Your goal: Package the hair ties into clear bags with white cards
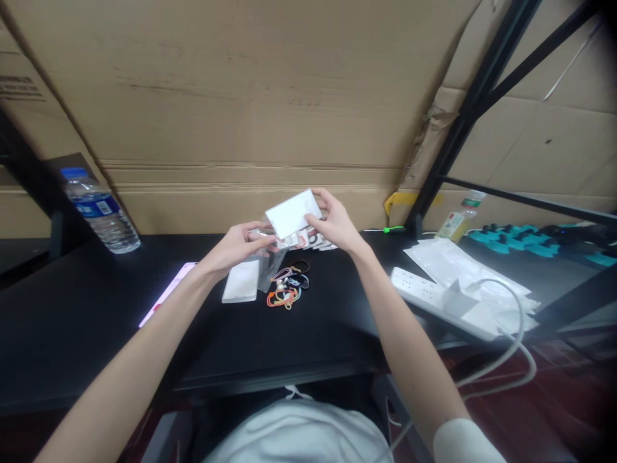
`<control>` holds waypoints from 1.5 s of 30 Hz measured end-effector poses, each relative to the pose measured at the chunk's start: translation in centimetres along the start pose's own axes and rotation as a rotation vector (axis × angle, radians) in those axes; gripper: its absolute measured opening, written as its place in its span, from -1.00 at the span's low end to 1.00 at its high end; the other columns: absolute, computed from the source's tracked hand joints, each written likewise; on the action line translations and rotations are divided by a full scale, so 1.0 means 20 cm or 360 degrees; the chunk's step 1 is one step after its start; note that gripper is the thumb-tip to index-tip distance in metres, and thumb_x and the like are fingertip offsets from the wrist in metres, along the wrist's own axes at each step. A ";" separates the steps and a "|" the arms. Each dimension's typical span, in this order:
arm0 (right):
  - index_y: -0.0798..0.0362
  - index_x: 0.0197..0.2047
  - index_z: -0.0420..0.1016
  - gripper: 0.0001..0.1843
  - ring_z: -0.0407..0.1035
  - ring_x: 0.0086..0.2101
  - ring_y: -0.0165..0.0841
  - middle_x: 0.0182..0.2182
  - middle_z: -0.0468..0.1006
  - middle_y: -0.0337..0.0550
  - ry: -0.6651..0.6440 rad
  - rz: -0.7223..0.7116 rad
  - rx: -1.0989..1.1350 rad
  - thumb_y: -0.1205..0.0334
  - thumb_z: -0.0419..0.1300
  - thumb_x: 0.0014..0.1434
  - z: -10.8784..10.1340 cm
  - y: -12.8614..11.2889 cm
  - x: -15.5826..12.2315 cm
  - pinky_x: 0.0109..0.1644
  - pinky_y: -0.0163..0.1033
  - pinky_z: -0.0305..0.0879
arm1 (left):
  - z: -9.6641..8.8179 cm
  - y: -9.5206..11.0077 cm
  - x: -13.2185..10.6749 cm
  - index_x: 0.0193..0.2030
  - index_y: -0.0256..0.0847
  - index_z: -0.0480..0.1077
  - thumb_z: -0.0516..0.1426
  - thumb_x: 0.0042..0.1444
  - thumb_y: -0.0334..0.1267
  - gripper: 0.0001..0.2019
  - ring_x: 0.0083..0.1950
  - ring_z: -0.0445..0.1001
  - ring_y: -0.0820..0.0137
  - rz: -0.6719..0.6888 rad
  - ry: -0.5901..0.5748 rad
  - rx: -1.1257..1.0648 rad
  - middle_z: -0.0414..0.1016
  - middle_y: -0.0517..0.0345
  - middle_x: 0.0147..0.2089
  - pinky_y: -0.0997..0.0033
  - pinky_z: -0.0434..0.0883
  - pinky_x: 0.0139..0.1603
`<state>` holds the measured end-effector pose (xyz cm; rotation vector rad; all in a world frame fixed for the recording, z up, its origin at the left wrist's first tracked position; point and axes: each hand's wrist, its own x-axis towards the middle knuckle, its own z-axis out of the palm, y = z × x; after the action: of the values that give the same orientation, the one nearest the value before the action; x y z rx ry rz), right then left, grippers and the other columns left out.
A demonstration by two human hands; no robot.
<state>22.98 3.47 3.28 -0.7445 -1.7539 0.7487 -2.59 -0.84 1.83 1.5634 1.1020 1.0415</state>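
Observation:
My right hand (332,222) pinches a flat white card-like piece (292,214) by its right end, tilted above the black table. Close by on the left, my left hand (243,246) has its fingers closed on a clear plastic bag (272,267), which hangs below them. Under that hand lies a white rectangular stack or box (241,281). Several coloured elastic hair ties (286,289) sit in a small heap just right of it. Behind the hands, partly covered, are several small white packets (318,241) with reddish rings visible.
A water bottle (101,212) stands at the back left, near a pink-edged phone-like slab (168,292). On the right are a white power strip (419,289) with cables, white sheets (472,267), a drink bottle (457,218) and teal objects (520,239). Cardboard (260,96) walls the back.

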 end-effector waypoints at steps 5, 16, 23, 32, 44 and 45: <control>-0.02 0.30 0.32 -0.32 0.63 -0.25 -0.18 0.07 0.62 0.01 -0.0116 0.0037 -0.0048 0.26 0.33 0.11 -0.01 0.00 -0.01 -0.37 -0.12 0.69 | 0.01 0.04 -0.02 0.22 -0.30 0.49 0.48 0.06 0.01 -0.33 -0.06 0.73 0.16 0.0012 0.0053 0.0026 0.76 -0.10 -0.17 0.16 0.61 0.06; 0.03 0.21 0.42 -0.43 0.55 0.09 -0.08 0.09 0.63 0.01 -0.0269 -0.0152 -0.0235 0.28 0.34 0.12 0.01 -0.01 -0.02 0.18 0.09 0.57 | 0.00 0.01 -0.01 0.28 -0.26 0.44 0.45 0.07 0.01 -0.30 -0.19 0.72 0.17 0.0040 0.0051 0.0253 0.75 -0.04 -0.19 0.19 0.62 -0.10; 0.02 0.01 0.47 -0.64 0.58 -0.01 -0.15 -0.04 0.67 -0.07 -0.0316 -0.0127 -0.0225 0.19 0.37 0.16 0.05 -0.02 -0.03 0.11 -0.02 0.52 | 0.01 0.01 -0.02 0.07 -0.18 0.41 0.46 0.04 0.04 -0.43 -0.35 0.68 0.19 0.0097 0.0050 0.0367 0.70 0.06 -0.31 0.23 0.58 -0.27; 0.00 -0.05 0.42 -0.73 0.54 -0.15 -0.25 -0.16 0.63 -0.15 -0.0339 -0.0184 -0.0177 0.16 0.33 0.23 0.08 -0.01 -0.04 -0.07 -0.14 0.51 | -0.04 0.00 -0.03 -0.06 -0.20 0.49 0.37 0.21 0.00 -0.65 0.07 0.63 0.23 0.0038 -0.0420 -0.0036 0.63 -0.02 0.04 0.24 0.57 0.08; 0.02 0.08 0.51 -0.59 0.53 0.00 -0.17 -0.02 0.64 -0.05 -0.0447 -0.0245 -0.0012 0.13 0.40 0.20 0.04 -0.05 -0.02 0.08 -0.03 0.53 | 0.00 -0.05 -0.03 0.29 -0.18 0.50 0.27 0.28 0.16 -0.41 0.30 0.56 -0.09 -0.0061 -0.0944 -0.0654 0.54 -0.26 0.33 -0.14 0.44 0.35; 0.01 0.12 0.52 -0.57 0.53 0.02 -0.16 0.02 0.63 -0.04 -0.0459 -0.0250 -0.0034 0.14 0.39 0.20 0.04 -0.05 -0.02 0.09 -0.01 0.53 | 0.01 -0.06 -0.03 0.27 -0.20 0.51 0.28 0.27 0.17 -0.42 0.27 0.58 -0.07 -0.0057 -0.0929 -0.0656 0.56 -0.27 0.30 -0.14 0.45 0.34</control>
<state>22.23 2.39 3.65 -0.5237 -2.0566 0.7596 -2.82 -1.25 0.64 1.3722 0.4756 0.6635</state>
